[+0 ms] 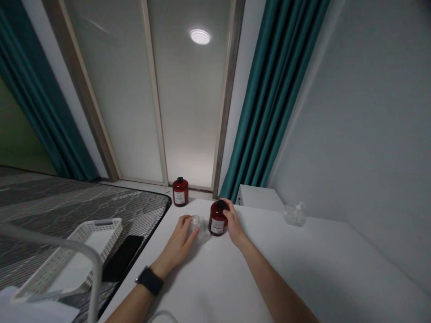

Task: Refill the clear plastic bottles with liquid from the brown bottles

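- The left hand is resting its fingers against a clear plastic container; the fingers are close together, but whether they are clamped on it cannot be told.
- The right hand is curving its fingers around the black cap of a dark red bottle, clamping it from the right.
- The dark red bottle is standing upright just beside the clear plastic container, near the far edge of the white surface.
- A second dark red bottle is standing beyond that edge.
- A clear pump bottle is standing near the far right corner.
- A black phone and a white plastic basket are lying along the left edge, on a mattress.
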Available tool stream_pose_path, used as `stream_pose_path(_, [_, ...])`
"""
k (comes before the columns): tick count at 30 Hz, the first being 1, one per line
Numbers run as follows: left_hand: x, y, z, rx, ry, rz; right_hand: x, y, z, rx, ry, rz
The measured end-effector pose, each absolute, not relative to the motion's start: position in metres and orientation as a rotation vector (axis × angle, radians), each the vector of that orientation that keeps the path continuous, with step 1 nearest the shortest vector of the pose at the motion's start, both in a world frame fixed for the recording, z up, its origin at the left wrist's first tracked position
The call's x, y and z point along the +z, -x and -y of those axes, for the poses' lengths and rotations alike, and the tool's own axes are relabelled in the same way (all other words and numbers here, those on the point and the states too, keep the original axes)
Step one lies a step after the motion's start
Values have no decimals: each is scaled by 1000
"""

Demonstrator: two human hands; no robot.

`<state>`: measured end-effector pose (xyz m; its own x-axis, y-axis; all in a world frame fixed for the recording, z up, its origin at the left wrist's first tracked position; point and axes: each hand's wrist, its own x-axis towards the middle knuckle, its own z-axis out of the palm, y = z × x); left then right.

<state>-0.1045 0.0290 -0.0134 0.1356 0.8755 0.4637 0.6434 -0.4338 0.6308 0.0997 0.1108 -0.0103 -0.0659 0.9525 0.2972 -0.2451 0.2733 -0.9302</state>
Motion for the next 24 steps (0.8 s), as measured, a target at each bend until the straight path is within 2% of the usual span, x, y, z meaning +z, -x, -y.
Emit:
stream_pose_path(11, [-30, 98, -44, 1328, -2010, -1474, -8, -110, -120, 1040, 873, 1192])
stream_pose_path(24, [-24, 31, -101, 1269, -2104, -1316, -9, -158, -135, 813, 1017, 1227])
